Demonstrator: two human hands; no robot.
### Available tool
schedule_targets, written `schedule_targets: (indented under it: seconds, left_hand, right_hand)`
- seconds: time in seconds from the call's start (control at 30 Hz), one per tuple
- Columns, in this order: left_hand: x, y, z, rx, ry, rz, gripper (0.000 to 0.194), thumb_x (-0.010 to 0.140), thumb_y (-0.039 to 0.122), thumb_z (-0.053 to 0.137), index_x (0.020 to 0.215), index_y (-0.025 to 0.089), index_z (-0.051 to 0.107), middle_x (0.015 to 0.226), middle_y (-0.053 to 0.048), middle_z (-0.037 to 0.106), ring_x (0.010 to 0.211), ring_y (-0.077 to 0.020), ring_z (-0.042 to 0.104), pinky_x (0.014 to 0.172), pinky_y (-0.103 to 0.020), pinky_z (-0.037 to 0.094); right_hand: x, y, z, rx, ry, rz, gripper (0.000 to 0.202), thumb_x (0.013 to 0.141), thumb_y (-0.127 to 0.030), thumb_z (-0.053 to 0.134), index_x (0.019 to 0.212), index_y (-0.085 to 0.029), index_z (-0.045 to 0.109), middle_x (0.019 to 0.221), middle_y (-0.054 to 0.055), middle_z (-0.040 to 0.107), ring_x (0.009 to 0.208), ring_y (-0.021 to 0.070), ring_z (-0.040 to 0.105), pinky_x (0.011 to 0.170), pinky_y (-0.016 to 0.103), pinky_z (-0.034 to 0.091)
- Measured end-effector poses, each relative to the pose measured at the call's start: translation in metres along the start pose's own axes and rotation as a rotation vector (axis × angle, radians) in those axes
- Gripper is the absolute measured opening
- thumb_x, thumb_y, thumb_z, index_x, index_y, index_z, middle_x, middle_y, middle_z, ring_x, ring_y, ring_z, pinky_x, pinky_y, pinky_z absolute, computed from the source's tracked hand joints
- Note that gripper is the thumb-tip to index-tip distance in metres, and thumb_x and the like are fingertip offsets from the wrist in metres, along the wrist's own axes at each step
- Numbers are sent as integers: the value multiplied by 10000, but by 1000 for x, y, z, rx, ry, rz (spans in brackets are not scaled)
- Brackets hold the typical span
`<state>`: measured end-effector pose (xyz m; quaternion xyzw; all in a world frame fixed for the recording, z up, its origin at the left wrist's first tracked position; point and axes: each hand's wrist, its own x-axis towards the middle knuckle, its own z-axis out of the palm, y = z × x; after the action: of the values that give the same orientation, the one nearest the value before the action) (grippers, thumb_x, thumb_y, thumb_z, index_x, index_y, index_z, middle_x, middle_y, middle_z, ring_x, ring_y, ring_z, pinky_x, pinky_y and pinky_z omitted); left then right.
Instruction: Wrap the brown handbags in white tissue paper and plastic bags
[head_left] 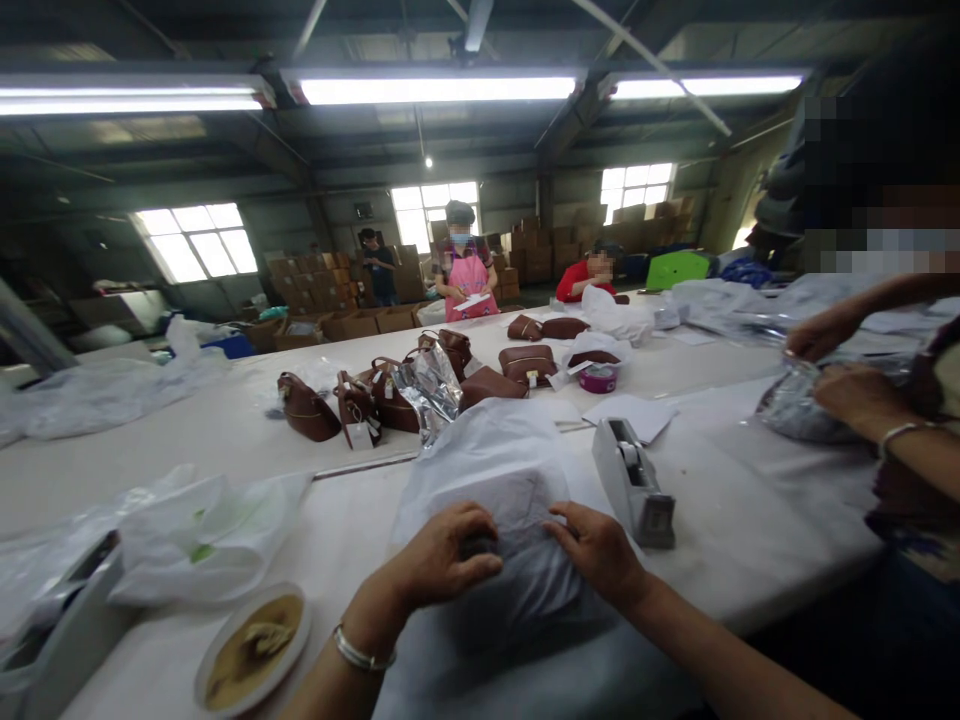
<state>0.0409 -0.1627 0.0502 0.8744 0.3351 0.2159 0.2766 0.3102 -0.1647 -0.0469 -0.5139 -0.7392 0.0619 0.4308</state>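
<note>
In front of me lies a bulky item in thin white wrapping [510,570]; a greyish shape shows through, but its kind is hidden. My left hand [442,555] rests at the near left of this bundle, thumb and curved fingers apart, with a dark patch between them. At the bundle's right side my right hand [600,550] has its thumb and fingertips drawn together on the wrapping. A grey tape dispenser [634,490] stands just right of the bundle. Beyond it, silver foil [435,385] lies among several brown leather handbags [307,408].
A dish of yellowish-brown stuff [255,650] sits at the lower left beside another tape dispenser [75,610] and white plastic bags [210,530]. On the right, a co-worker's hands [862,395] handle a silvery bag. A purple tape roll [598,380] and papers [630,415] lie farther back.
</note>
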Motion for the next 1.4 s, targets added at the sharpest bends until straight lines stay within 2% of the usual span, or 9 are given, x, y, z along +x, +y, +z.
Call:
schedule_targets:
  seconds: [0.13,0.27,0.43,0.53,0.6,0.73,1.03,1.23,1.4]
  left_hand:
    - [-23,4,4,-25,-41,-42,374,681,452,838,919,211,680,1267,-105,608,1179,-260,571,1031,-379,481]
    - [-28,5,12,36,-41,-102,115,775,265,750,742,207,656,1319,-83,591,1261,-239,535,1099,-370,444]
    - [-21,10,9,86,-67,-85,86,802,169,685,734,209,651,1271,-52,620,1209,-197,565,1085,-327,451]
    - [-20,11,9,107,-60,-65,78,809,148,666,758,206,654,1229,-50,636,1163,-186,582,1063,-316,464]
    - [-21,10,11,114,-53,-54,76,818,143,651,776,206,658,1216,-54,639,1156,-185,584,1063,-321,466]
    - [-22,4,14,122,-44,-45,72,819,140,649,786,203,659,1252,-60,637,1192,-196,572,1088,-343,456]
    - [-36,4,-6,93,-45,-84,130,717,163,758,809,210,680,1327,-64,615,1254,-227,558,1098,-363,460]
    - [-48,2,-8,72,7,-109,66,858,172,632,843,225,667,1260,-54,636,1201,-182,577,1068,-337,471]
    - [-51,-5,6,145,121,-119,135,957,242,492,912,220,617,1044,-55,647,1031,-176,586,960,-336,505]
  right_hand:
    - [-2,0,1,13,-27,47,351,954,-475,529,1047,-192,716,995,93,777,860,240,742,833,354,589]
    - [0,-7,-6,-73,-98,42,304,974,-411,495,1050,-205,705,1018,95,761,931,239,716,852,354,564]
    - [13,-46,-24,-257,-160,-128,241,954,-366,531,1032,-211,699,1085,129,689,1049,287,616,929,425,476]
    - [18,-72,-24,-101,-323,-289,255,902,-398,628,1095,-241,683,1151,91,672,1080,268,593,953,409,453]
    - [18,-80,-16,-50,-452,-306,231,853,-393,690,1024,-238,693,1039,59,693,982,240,614,881,367,469]
    - [15,-72,-1,-83,-524,-203,120,873,-275,640,775,-212,672,803,20,684,813,189,621,740,298,440]
    - [15,-55,3,52,-547,-21,147,875,-299,606,766,-220,666,764,-13,689,758,157,630,692,260,412]
    - [17,-58,5,6,-549,-16,159,879,-324,591,788,-225,676,782,-5,701,766,165,633,694,271,405]
    - [18,-60,3,-8,-566,-7,177,892,-327,571,788,-223,670,786,7,706,770,174,639,694,277,403]
